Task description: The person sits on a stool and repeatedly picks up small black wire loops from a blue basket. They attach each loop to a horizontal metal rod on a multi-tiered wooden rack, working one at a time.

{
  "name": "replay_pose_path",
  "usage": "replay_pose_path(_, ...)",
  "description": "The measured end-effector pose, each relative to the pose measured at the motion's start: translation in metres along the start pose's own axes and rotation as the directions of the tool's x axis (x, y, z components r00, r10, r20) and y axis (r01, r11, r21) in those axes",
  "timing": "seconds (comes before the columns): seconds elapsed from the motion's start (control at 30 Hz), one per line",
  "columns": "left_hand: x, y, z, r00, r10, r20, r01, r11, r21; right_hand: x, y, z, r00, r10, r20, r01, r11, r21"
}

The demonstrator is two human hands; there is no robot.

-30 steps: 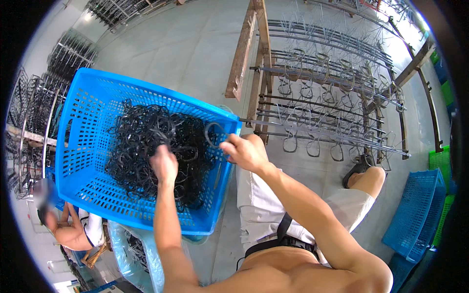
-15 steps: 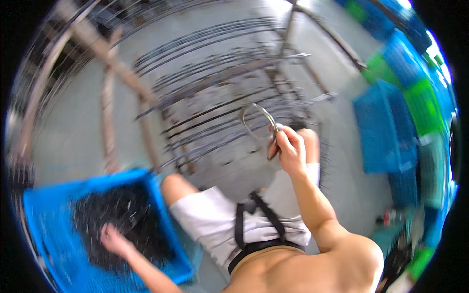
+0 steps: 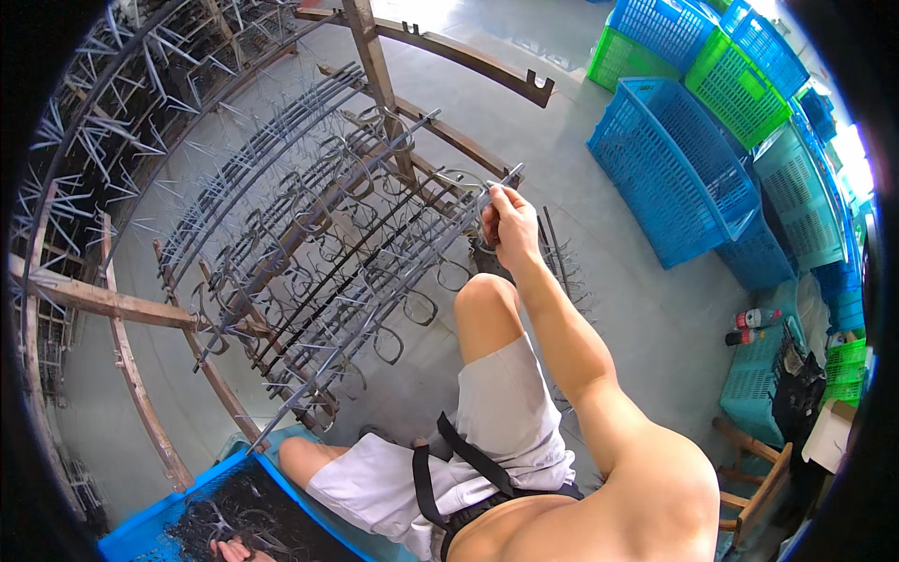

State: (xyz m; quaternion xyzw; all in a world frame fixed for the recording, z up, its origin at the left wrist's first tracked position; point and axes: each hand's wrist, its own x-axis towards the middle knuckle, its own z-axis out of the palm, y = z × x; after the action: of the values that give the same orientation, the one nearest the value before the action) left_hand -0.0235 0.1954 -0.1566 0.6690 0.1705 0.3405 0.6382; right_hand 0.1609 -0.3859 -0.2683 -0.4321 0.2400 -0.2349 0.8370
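Note:
My right hand [image 3: 510,225] is closed in a pinch on a thin, curved metal loop [image 3: 459,176] at the right end of a hooked rack rod [image 3: 393,272]. Whether the loop hangs on a hook there is hidden by the fingers. Similar loops, such as a rounded one [image 3: 386,345], hang from several rods of the rack. At the bottom edge, my left hand [image 3: 240,552] shows only its curled fingers, closed among dark, curved pieces [image 3: 211,515] in a blue crate [image 3: 154,536]. What those fingers hold cannot be made out.
Rusty brown frame bars [image 3: 375,84] support the rack and stand between it and more hooked rods at the upper left. Blue and green plastic crates [image 3: 670,169] are stacked at the right. A wooden stool [image 3: 758,487] and bottles [image 3: 757,318] are at the lower right.
My view has turned, bringing the rack nearer. My right hand has carried its metal loop from above my knee to the rod's end. My left hand stays in the crate, now mostly out of view.

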Motion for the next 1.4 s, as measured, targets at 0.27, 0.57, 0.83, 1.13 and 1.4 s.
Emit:
replay_pose_path(0.27,-0.054,0.044,0.108,0.963,-0.209,0.168,0.209,0.978,0.02,0.007,-0.004,0.009,0.998,0.067,0.002,-0.067,0.997,0.043)
replay_pose_path(0.57,-0.062,0.032,0.116,0.882,-0.232,0.41,0.289,0.954,-0.083,0.004,-0.003,0.014,0.996,0.085,0.011,-0.085,0.996,0.039)
replay_pose_path(0.83,-0.067,0.032,0.129,0.879,-0.235,0.414,0.29,0.954,-0.075,-0.003,0.002,0.02,0.999,0.043,0.014,-0.043,0.999,0.009)
replay_pose_path(1.13,-0.058,-0.043,0.087,0.825,-0.181,0.536,0.375,0.885,-0.278,-0.021,0.019,0.022,0.954,-0.26,0.148,0.297,0.759,-0.579)
replay_pose_path(1.4,-0.06,-0.046,0.106,0.777,-0.209,0.594,0.456,0.838,-0.301,-0.016,0.012,0.015,0.928,-0.234,0.289,0.372,0.588,-0.718)
